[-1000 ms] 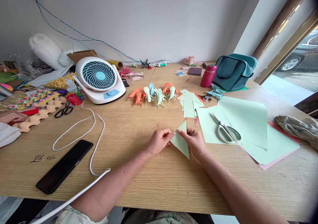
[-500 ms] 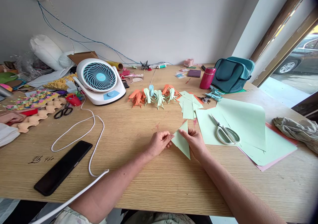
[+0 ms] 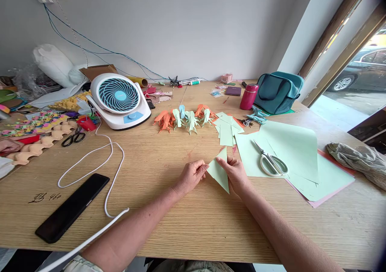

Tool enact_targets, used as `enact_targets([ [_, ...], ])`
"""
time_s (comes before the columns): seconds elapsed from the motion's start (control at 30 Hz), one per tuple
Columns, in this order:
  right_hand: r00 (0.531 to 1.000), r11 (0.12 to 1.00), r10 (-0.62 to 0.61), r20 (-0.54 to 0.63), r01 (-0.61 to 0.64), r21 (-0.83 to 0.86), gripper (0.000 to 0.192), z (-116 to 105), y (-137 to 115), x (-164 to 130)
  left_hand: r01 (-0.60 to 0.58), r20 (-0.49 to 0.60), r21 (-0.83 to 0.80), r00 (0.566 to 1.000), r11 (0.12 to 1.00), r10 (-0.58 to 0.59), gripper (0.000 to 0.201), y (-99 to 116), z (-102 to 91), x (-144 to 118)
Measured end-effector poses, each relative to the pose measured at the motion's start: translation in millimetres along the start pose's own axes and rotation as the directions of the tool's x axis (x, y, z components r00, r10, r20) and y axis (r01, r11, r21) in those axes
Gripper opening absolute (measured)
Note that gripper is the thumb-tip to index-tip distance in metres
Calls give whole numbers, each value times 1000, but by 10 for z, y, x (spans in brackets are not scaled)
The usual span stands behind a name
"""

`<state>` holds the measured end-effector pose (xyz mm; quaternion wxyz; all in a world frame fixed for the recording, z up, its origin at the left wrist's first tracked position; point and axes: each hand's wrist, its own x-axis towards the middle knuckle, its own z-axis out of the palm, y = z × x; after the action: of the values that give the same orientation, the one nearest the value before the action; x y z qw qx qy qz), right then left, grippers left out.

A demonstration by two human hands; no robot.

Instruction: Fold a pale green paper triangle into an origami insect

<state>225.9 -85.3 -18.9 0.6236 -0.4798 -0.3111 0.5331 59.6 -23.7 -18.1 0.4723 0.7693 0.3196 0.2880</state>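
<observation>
A: Anything different about the green paper triangle (image 3: 219, 170) from a second ago?

B: Hardly. It sits at the same spot on the desk (image 3: 169, 223), near the front middle, pinched on both sides.

A: And the hands?

B: The left hand (image 3: 193, 174) grips its left corner with curled fingers; the right hand (image 3: 237, 173) pinches the upper edge. Both stay closed on it, so the fold is being held, not advanced.

A: Nearby?

B: Scissors (image 3: 271, 160) on pale green sheets (image 3: 298, 151), folded paper figures (image 3: 183, 119) behind.

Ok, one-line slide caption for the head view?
Both hands, left hand and right hand, pinch a folded green paper triangle on a wooden table.
</observation>
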Motion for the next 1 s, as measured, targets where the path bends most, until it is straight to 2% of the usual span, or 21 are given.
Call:
enact_targets([
  [0.1,1000,1000,-1,1,1,2,38,1,4,0,-72,-18,96,997,993,74,43,51,-16,-4],
  [0.2,1000,999,-18,-5,17,-37,42,25,-30,-24,-113,-92,158,987,981,128,42,84,-34,-10],
  [0.33,996,976,-34,79,50,-213,47,70,-80,-59,-72,-216,138,971,988,100,42,42,-55,-12],
  [0.43,991,951,-52,120,86,-298,51,86,-68,-62,-21,-186,13,982,1000,23,42,0,-65,-10],
  [0.53,989,935,-68,130,108,-337,53,85,-35,-68,-15,-159,-60,987,998,5,43,15,-79,-9],
  [0.73,959,804,-41,282,199,-561,46,98,-11,-136,-77,-200,-38,977,996,68,43,83,-109,12],
  [0.87,949,752,-38,313,234,-616,38,97,17,-156,-72,-249,-8,966,997,68,44,60,-100,23],
  [1.0,946,703,-26,324,247,-667,37,105,43,-166,-85,-248,-58,966,995,68,40,59,-90,17],
])
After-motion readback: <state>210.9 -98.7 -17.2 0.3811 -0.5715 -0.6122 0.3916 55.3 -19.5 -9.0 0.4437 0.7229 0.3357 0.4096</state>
